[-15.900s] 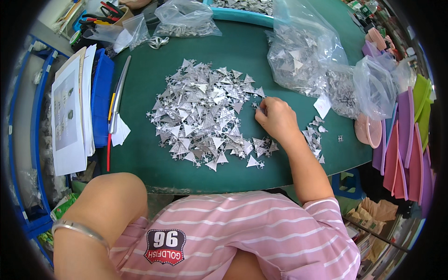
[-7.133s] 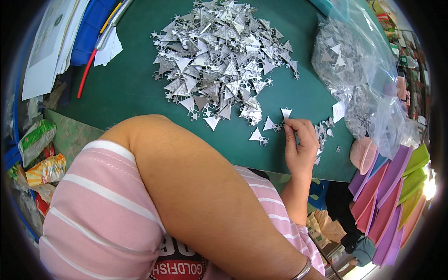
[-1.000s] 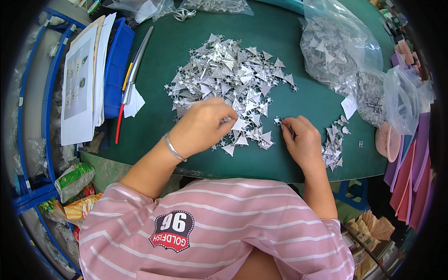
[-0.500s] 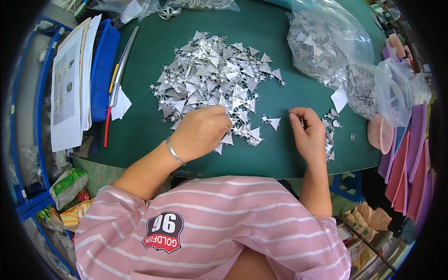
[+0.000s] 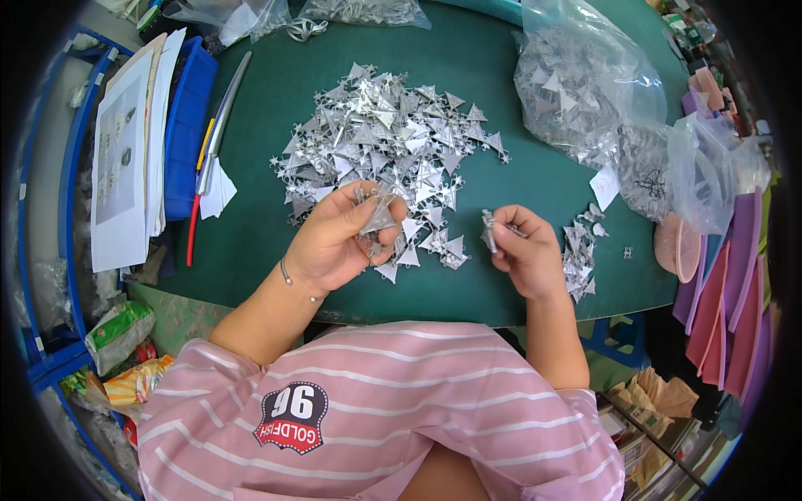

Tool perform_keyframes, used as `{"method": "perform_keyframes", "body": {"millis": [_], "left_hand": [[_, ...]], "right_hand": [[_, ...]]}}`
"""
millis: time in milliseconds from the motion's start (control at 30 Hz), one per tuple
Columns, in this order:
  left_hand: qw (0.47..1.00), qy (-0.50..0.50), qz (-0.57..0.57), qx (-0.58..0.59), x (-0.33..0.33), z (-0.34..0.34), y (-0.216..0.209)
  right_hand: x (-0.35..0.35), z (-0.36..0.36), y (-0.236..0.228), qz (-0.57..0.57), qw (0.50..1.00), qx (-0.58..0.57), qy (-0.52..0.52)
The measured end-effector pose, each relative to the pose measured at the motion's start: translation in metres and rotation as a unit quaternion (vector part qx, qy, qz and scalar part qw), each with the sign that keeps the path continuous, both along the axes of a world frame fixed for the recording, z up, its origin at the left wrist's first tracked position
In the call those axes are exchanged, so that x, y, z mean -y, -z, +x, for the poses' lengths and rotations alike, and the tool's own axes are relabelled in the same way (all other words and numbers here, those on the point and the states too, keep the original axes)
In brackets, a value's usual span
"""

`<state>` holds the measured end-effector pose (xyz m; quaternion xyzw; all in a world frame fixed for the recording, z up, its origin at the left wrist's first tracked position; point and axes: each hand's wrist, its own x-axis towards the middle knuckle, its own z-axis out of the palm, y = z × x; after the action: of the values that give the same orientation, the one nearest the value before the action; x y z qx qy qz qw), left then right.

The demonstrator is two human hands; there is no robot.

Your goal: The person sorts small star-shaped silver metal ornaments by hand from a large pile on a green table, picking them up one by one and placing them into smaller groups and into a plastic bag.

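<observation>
Risk noted: the thin silver triangle (image 5: 380, 215) pinched in the left hand (image 5: 338, 240) could slip or bend if squeezed, and the heap of silver triangles (image 5: 384, 154) just beyond could be scattered by the knuckles. The right hand (image 5: 525, 255) is closed on a small silver piece (image 5: 489, 230), wrist lifted over the green mat (image 5: 276, 242). Farther off, clear bags (image 5: 585, 83) lie slack.
</observation>
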<state>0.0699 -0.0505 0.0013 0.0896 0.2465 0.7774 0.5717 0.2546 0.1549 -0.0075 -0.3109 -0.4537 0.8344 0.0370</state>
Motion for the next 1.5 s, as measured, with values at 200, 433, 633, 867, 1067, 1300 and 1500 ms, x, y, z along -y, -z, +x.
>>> {"method": "perform_keyframes", "body": {"millis": [200,433,633,867,1067,1300,1500], "left_hand": [[0.998,0.019,0.034,0.052,0.000,0.002,0.006],[0.992,0.005,0.057,0.110,-0.003,0.003,0.003],[0.996,0.021,0.028,0.088,-0.002,0.001,0.001],[0.993,-0.006,0.007,0.117,-0.003,-0.004,-0.005],[0.992,-0.038,0.029,0.119,0.000,-0.011,-0.001],[0.992,-0.106,0.011,0.061,-0.009,-0.013,0.005],[0.991,-0.110,0.068,0.030,-0.005,-0.017,0.013]], "right_hand": [[-0.006,0.002,0.009,-0.336,0.917,-0.216,-0.005],[-0.005,0.002,0.012,-0.373,0.895,-0.244,-0.013],[0.000,0.000,0.005,-0.317,0.918,-0.239,0.008],[0.002,-0.001,0.004,-0.252,0.936,-0.245,0.026],[0.010,-0.017,-0.009,-0.071,0.986,-0.148,-0.015],[0.039,-0.056,-0.009,0.675,0.721,-0.018,-0.156],[0.027,-0.055,-0.008,0.615,0.777,-0.011,-0.134]]}}
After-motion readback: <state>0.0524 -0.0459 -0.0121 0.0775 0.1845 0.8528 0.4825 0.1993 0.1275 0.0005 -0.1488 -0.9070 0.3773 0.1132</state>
